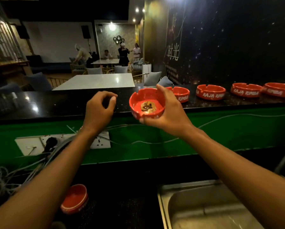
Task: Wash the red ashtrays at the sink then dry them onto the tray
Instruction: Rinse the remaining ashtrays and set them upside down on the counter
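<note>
**Ashtray held above the counter edge**

While the right hand (169, 111) holds a red ashtray (146, 105) tilted toward the camera above the front edge of the black counter (55, 106), its fingers (161, 91) curl over the far rim and the thumb presses the near wall from below, so the dish sits cradled between them. Just to the left, the left hand (99, 109) hovers apart from the ashtray, holding nothing, its fingers loosely curled with the thumb and forefinger tips close together.

Four more ashtrays stand in a row on the counter to the right: one (181, 94) partly hidden behind the right hand, then a second (211, 92), a third (246, 90) and a fourth (280, 90) at the frame edge. Below the counter runs a green panel (221, 129) with white sockets (62, 143) and loose cables (9, 177). On the lower dark surface a red stack (74, 199) of round dishes sits near the left forearm, and a steel sink (204, 207) lies at the lower right. Beyond the counter are pale tables (97, 81), chairs and a few people in a dim room; a dark starry wall (229, 43) bears white characters.

The held ashtray is glossy red with notches in its rim, white lettering on its wall and brownish debris lying in its bowl. Its neighbours read "RAJA RIMBA".
</note>
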